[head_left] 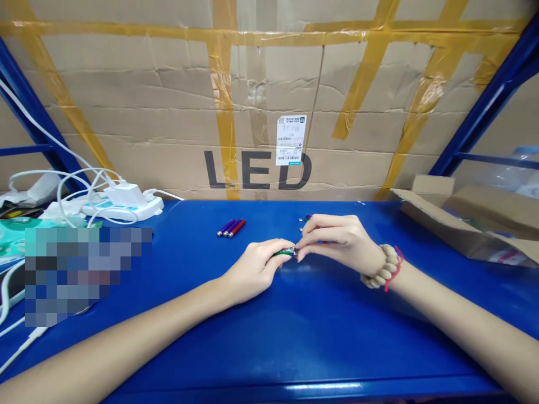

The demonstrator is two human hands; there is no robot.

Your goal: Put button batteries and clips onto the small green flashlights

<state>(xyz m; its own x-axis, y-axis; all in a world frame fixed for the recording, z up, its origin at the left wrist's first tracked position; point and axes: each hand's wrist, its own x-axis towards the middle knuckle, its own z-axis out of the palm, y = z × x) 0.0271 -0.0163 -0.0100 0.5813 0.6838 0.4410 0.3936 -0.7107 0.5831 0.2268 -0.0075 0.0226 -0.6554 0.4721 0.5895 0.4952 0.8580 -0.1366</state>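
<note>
My left hand [257, 268] is closed around a slim green tube [283, 253], most of which its fingers hide. The tube's silvery end points right, toward my right hand [337, 238]. That hand pinches at this end with thumb and fingertips; whether a separate small part sits between them I cannot tell. Just behind my right fingers lie small round discs [300, 229] and a dark purple piece [309, 216], partly covered by the hand. To the left, two purple tubes [229, 227] and a red tube [238, 228] with silvery ends lie side by side on the blue tabletop [269, 336].
A white power strip [143, 209] with a plugged-in charger [126, 193] and tangled white cables stands at the back left, beside a blurred-out patch. An open cardboard box [455, 224] sits at the right. A large taped carton [168, 112] closes off the back.
</note>
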